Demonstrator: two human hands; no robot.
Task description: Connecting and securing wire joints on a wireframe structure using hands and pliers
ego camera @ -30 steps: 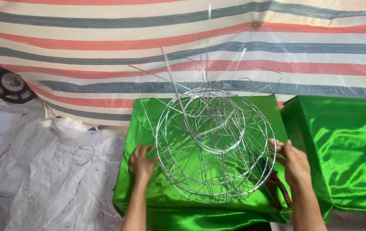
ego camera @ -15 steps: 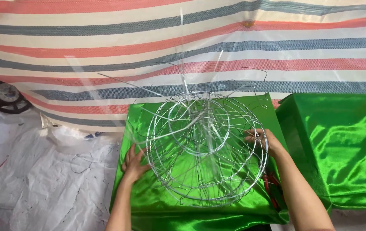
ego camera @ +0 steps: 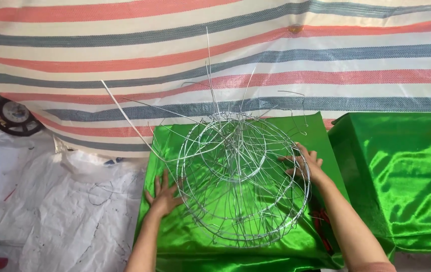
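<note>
Left hand (ego camera: 162, 197) fingers spread flat, pressing the round wire frame (ego camera: 243, 181) at its left rim. Right hand (ego camera: 306, 163) fingers open against the right rim. Frame sits between them on green satin cloth (ego camera: 185, 242); striped tarp (ego camera: 215, 55) beyond.

Not much to report on me here: both my forearms are bare right down to the wrist, no sleeves, no watch, no bracelets. My left hand (ego camera: 162, 197) and my right hand (ego camera: 303, 163) have no gloves on and no rings that I can make out, and the nails look short and plain. At the very bottom edge of the shot there's a sliver of pinkish fabric by my right upper arm, too little showing to tell what it is.
</note>
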